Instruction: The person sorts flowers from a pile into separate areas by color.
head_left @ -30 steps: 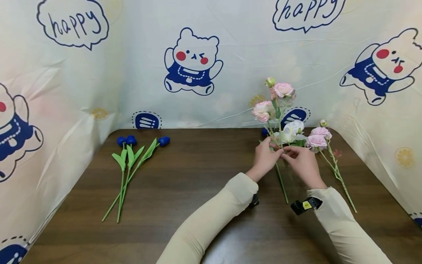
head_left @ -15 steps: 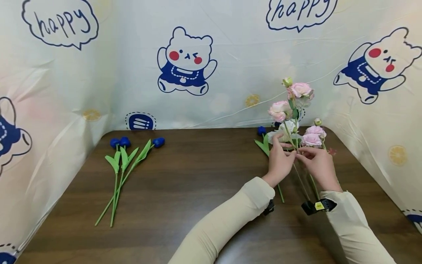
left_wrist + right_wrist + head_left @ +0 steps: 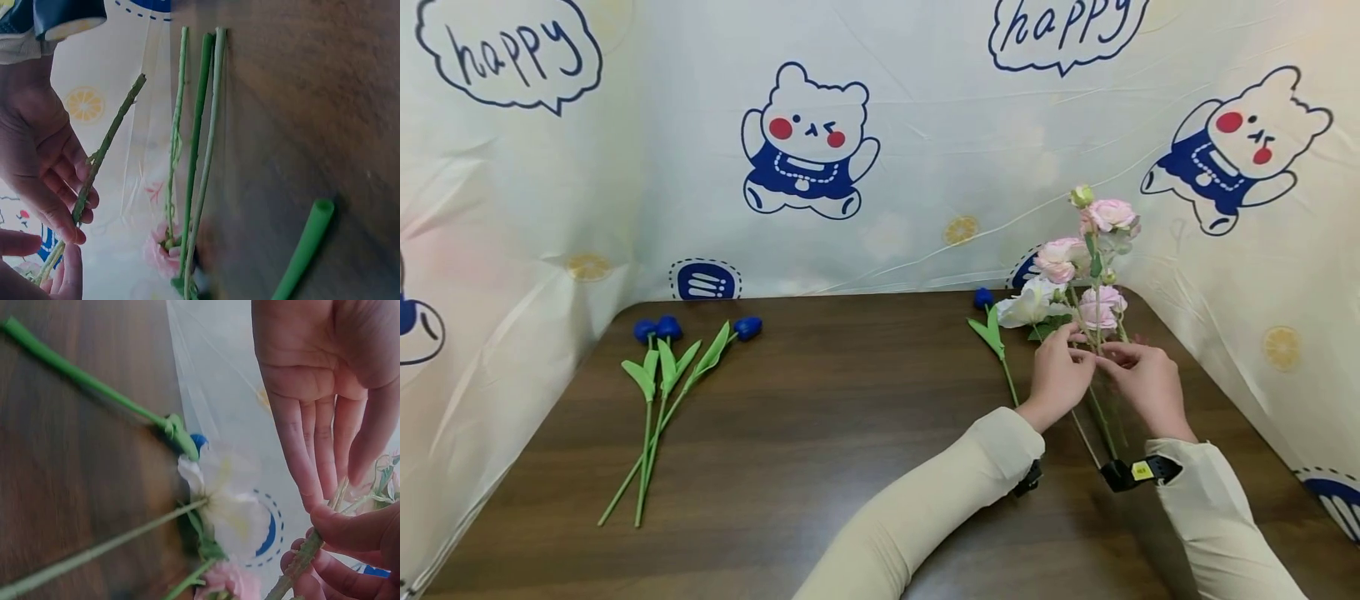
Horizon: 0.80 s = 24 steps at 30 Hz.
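A stem of artificial pink roses (image 3: 1108,217) stands upright above the table's back right, its blooms and a green bud at the top. My left hand (image 3: 1060,373) pinches the branching part of the stem between thumb and fingers. Just below, the right hand (image 3: 1150,385) pinches the thicker stem (image 3: 103,153), whose cut end sticks out free in the left wrist view. The hands nearly meet. Behind them a white flower (image 3: 1032,302) and a second pink rose stem (image 3: 1101,308) lie on the table, partly covered by my fingers.
A blue tulip (image 3: 985,297) lies left of the white flower. At the table's left lie three more blue tulips (image 3: 747,328) with crossed stems. Several loose stems (image 3: 199,137) lie under my hands. A printed cloth (image 3: 917,167) hangs behind the wooden table (image 3: 850,467).
Both hands have carried the held roses to the right, from over the white flower toward the lying pink rose. The head view has turned slightly right.
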### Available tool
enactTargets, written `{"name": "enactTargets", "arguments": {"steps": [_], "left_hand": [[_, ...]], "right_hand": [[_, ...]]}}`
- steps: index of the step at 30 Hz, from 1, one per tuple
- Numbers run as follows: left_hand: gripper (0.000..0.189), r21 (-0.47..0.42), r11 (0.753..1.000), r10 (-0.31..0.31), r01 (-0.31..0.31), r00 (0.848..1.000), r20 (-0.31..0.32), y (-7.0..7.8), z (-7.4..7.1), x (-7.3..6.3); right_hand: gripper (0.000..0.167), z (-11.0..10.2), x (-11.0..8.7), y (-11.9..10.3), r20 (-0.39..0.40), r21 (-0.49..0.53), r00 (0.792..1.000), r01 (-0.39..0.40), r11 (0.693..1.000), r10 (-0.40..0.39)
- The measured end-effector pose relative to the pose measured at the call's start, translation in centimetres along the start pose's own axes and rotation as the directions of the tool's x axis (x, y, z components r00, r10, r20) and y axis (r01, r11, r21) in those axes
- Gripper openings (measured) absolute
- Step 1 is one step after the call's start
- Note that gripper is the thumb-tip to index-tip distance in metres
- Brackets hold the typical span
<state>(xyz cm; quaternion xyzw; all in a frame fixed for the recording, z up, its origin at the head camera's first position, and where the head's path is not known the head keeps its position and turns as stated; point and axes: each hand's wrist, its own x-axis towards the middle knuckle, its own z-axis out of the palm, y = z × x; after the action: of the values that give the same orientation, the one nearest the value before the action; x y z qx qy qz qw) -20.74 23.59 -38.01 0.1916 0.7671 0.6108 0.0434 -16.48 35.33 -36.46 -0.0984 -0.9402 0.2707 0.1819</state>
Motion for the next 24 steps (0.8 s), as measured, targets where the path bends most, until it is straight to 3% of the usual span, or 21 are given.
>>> {"name": "enactTargets", "arguments": {"steps": [4,10,17,21,24], "left_hand": [[0.054,0.040,0.998,0.040,-0.043,0.996,0.078,0.0,0.7,-0.1],[0.060,0.162,0.981,0.074,-0.107,0.977,0.199,-0.2,1.5,-0.1],[0.054,0.290,0.947,0.059,-0.136,0.964,0.258,-0.4,2.4,0.2],[0.049,0.335,0.925,0.068,-0.178,0.947,0.315,-0.4,2.9,0.4],[0.047,0.315,0.935,0.042,-0.164,0.932,0.361,-0.3,3.3,0.4]], "right_hand": [[0.028,-0.3,0.1,0.8,-0.011,-0.001,0.999,-0.031,1.000,0.031],[0.032,-0.8,0.2,2.0,-0.002,0.000,0.997,-0.082,0.997,0.082],[0.038,-1.0,0.7,3.1,0.032,-0.017,0.992,-0.119,0.993,0.120],[0.034,-1.1,0.9,3.9,0.045,-0.030,0.992,-0.114,0.993,0.116],[0.032,-1.3,1.0,4.4,0.053,-0.037,0.993,-0.103,0.994,0.105]]}}
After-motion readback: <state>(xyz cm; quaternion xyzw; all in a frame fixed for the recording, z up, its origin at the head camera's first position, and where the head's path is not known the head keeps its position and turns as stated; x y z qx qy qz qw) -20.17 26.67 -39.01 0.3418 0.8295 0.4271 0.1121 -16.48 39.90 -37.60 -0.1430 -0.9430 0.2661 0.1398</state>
